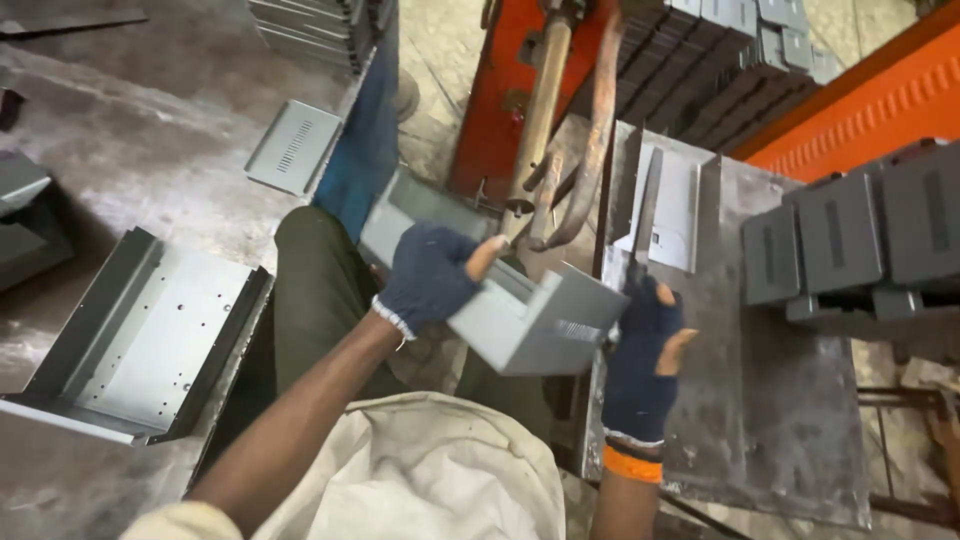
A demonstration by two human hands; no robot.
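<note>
Overhead, the left hand (pixel 430 275), in a dark blue glove, has its fingers closed on a grey folded sheet-metal housing (pixel 530 315) at the centre, just under the welder's copper arms (pixel 585 150) at 12 o'clock. At 4 o'clock the gloved right hand (pixel 645 350) touches the housing's end, fingers half curled. Stacked grey housings (pixel 860 240) sit on the steel desk (pixel 760 420) at 3 o'clock.
</note>
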